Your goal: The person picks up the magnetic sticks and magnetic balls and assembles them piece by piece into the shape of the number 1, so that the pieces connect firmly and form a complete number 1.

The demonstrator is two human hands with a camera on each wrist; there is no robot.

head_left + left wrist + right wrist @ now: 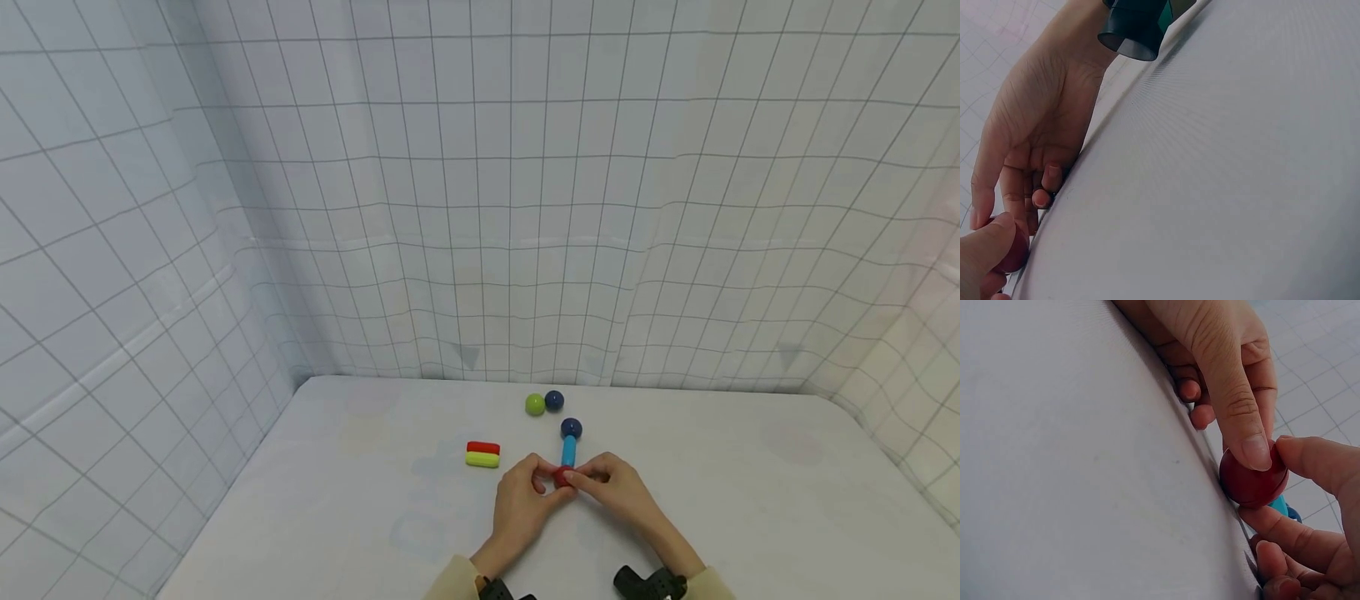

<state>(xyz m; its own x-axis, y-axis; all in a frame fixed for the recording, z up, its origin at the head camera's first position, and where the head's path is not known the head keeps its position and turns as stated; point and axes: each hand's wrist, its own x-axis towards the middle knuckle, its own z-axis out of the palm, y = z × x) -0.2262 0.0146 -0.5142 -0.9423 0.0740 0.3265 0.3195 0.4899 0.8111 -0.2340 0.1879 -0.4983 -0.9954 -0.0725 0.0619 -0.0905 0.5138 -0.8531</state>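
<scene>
Both of my hands meet at a small red ball [562, 477]. My left hand [519, 504] pinches it between thumb and fingertips, and its thumb nail shows against the ball in the right wrist view. From the other side my right hand [618, 492] pinches the same ball with thumb and finger. A light blue rod [568, 451] runs away from the ball, its near end right at it. At the rod's far end sits a dark blue ball [572, 428]. Fingers partly cover the red ball [1251, 481].
To the left on the white table [337, 500], a red rod [483, 447] lies alongside a yellow rod [482, 460]. Farther back, a green ball [535, 404] and another dark blue ball [554, 401] sit side by side. A gridded white curtain [487, 208] surrounds the table.
</scene>
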